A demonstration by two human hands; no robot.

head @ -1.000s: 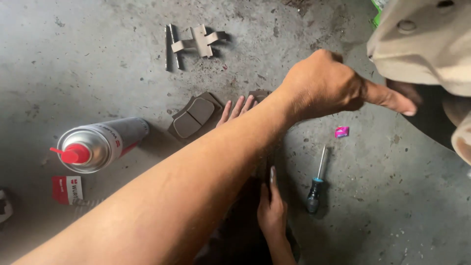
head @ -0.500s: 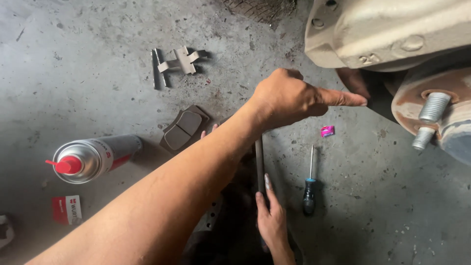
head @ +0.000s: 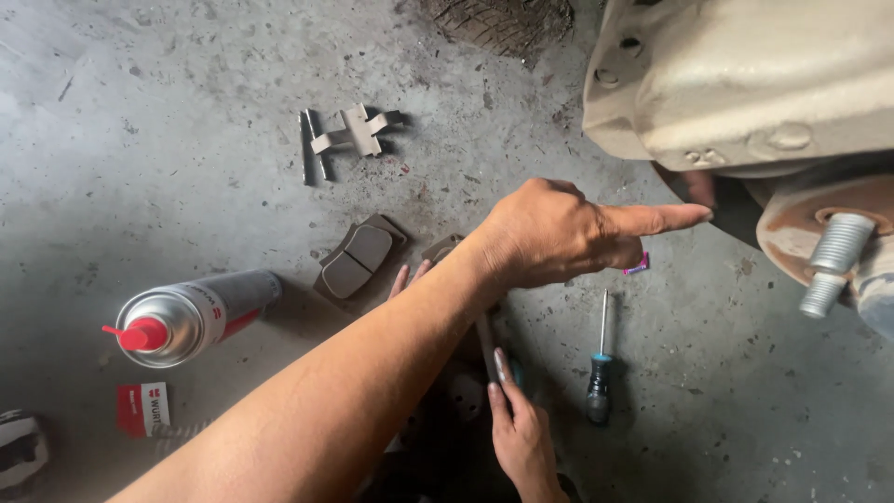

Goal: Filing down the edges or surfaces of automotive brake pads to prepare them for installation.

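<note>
Just past the outstretched finger of the left hand (head: 559,237) sits the pale cast-metal brake caliper (head: 745,84), rough and dusty, with a dark gap under it. The fingertip is near that gap, not touching as far as I can tell. Left hand: 1 finger straight, the others curled together on nothing. Right hand (head: 521,442), lower down and close to the body, is clamped on a thin grey metal bar (head: 486,345) that runs up under the left forearm. Judgement: the reach goes best slow, finger kept off the rusty hub (head: 792,233) and its threaded steel stud (head: 829,261), bar held still. Right of the right hand lies a screwdriver (head: 599,373), slim shaft, black and blue handle. Beyond the left forearm, 2 flat brake pads (head: 358,261) and bent sheet-metal clips (head: 349,135). Far left, a shiny spray can (head: 191,317) with a red nozzle lies on its side. All rests on gritty concrete floor (head: 140,140).
</note>
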